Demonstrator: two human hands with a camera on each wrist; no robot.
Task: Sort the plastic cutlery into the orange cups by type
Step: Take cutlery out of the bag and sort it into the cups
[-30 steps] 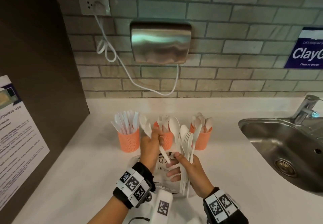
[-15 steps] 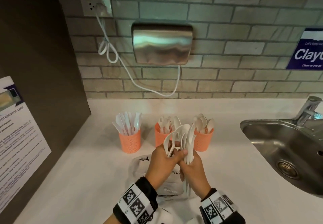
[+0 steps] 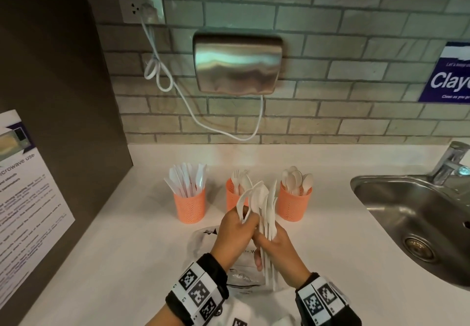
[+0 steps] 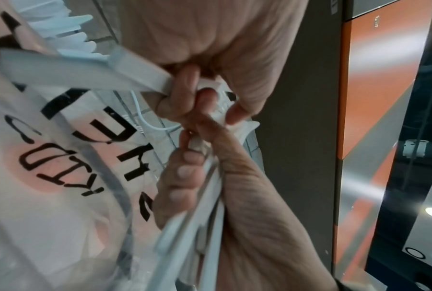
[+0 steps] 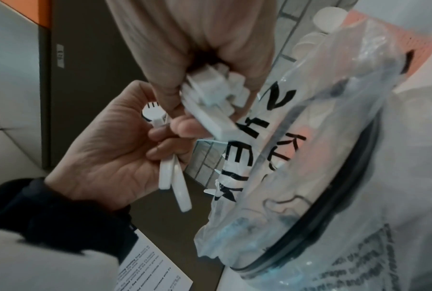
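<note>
Three orange mesh cups stand in a row on the counter: the left cup (image 3: pixel 189 207) holds knives, the middle cup (image 3: pixel 232 197) forks, the right cup (image 3: pixel 292 206) spoons. In front of them my right hand (image 3: pixel 276 248) (image 5: pixel 204 65) grips an upright bundle of white plastic cutlery (image 3: pixel 268 214) by its handles. Pressed against the bundle's left side, my left hand (image 3: pixel 235 229) (image 4: pixel 204 98) curls round a few white pieces (image 3: pixel 248 198). The right wrist view shows two handles (image 5: pixel 172 177) and a fork head (image 5: pixel 153 112) in that left hand (image 5: pixel 105 153).
A clear printed plastic bag (image 3: pixel 203 241) (image 5: pixel 321 137) lies on the white counter (image 3: pixel 127 249) under my hands. A steel sink (image 3: pixel 419 219) with a tap (image 3: pixel 450 160) sits to the right. A dark cabinet side (image 3: pixel 63 122) stands on the left, and a hand dryer (image 3: pixel 237 64) hangs on the tiled wall.
My left hand has come down from near the middle cup and back against the bundle, where it now grips a few pieces. The right hand has kept holding the bundle.
</note>
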